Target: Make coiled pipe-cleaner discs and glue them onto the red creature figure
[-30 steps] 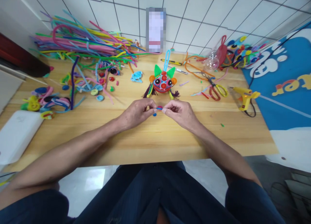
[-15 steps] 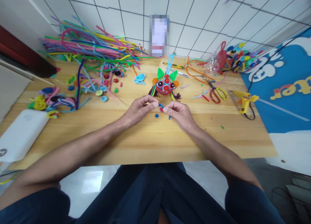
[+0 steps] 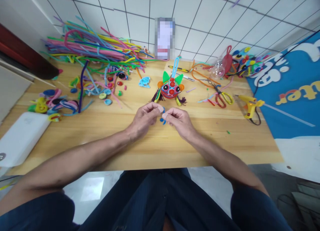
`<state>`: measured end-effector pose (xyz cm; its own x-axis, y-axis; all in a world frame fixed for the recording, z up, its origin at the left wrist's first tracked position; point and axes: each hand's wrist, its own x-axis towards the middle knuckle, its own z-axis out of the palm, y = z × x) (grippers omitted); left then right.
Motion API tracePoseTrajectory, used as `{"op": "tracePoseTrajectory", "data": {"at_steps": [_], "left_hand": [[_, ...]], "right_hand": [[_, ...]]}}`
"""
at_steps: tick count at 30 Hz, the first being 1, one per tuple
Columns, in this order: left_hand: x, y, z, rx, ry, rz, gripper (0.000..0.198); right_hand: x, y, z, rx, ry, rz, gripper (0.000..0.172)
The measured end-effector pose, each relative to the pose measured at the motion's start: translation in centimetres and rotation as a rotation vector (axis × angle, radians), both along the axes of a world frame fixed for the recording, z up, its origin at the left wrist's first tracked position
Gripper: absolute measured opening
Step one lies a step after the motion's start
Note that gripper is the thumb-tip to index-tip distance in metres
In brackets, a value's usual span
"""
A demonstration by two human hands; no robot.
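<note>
My left hand [image 3: 145, 117] and my right hand [image 3: 178, 119] meet over the middle of the wooden table [image 3: 150, 144]. Both pinch a short blue pipe cleaner [image 3: 163, 114], which is bent between the fingertips. Just beyond the hands sits a colourful pipe-cleaner creature [image 3: 170, 88] with green ears, red dots, black eyes and a light blue loop on top.
A big pile of long pipe cleaners [image 3: 95, 49] fills the back left, with coiled bits [image 3: 55, 104] in front of it. Red-and-yellow scissors [image 3: 221, 95], a yellow glue gun [image 3: 248, 105] and more coloured craft pieces [image 3: 243, 59] lie at the right. A white box [image 3: 21, 137] sits at the left edge.
My hands have drawn closer together and the blue pipe cleaner, first held out straight between them, is now bent. The view has tilted slightly.
</note>
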<state>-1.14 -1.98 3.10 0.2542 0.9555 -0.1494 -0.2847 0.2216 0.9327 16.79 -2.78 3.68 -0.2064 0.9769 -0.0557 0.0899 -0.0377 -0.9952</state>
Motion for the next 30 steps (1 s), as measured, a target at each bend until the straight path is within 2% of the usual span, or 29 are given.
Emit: {"op": "tracePoseTrajectory", "data": {"at_steps": [3, 8, 11, 13, 17, 20, 22, 27, 30], "left_hand": [[-0.1, 0.6, -0.2, -0.053, -0.046, -0.051, 0.039], [-1.7, 2.8, 1.3, 0.133, 0.175, -0.171, 0.034], [-1.9, 2.8, 1.9, 0.172, 0.221, -0.229, 0.031], [-1.4, 2.2, 1.7, 0.105, 0.166, -0.192, 0.034], [-0.1, 0.5, 0.7, -0.149, -0.100, -0.062, 0.039], [0.1, 0.4, 0.4, -0.220, -0.148, -0.061, 0.041], [-0.4, 1.1, 0.5, -0.163, -0.079, -0.109, 0.042], [-2.0, 3.2, 1.2, 0.158, 0.230, -0.252, 0.035], [-1.9, 2.9, 1.0, 0.228, 0.299, -0.246, 0.035]], "right_hand": [[-0.2, 0.1, -0.3, -0.067, 0.010, 0.019, 0.031], [1.2, 1.1, 1.2, -0.079, -0.114, 0.126, 0.026], [1.4, 1.3, 1.8, -0.056, -0.183, 0.179, 0.025], [1.1, 1.2, 1.6, -0.040, -0.174, 0.169, 0.027], [-0.1, 0.8, 0.2, -0.038, -0.057, 0.080, 0.033], [-0.3, 0.8, -0.4, -0.080, -0.025, 0.059, 0.037], [0.1, 1.0, -0.2, -0.105, -0.048, 0.092, 0.037], [1.5, 1.7, 1.5, -0.104, -0.185, 0.218, 0.031], [1.5, 1.7, 1.7, -0.075, -0.230, 0.233, 0.029]]}}
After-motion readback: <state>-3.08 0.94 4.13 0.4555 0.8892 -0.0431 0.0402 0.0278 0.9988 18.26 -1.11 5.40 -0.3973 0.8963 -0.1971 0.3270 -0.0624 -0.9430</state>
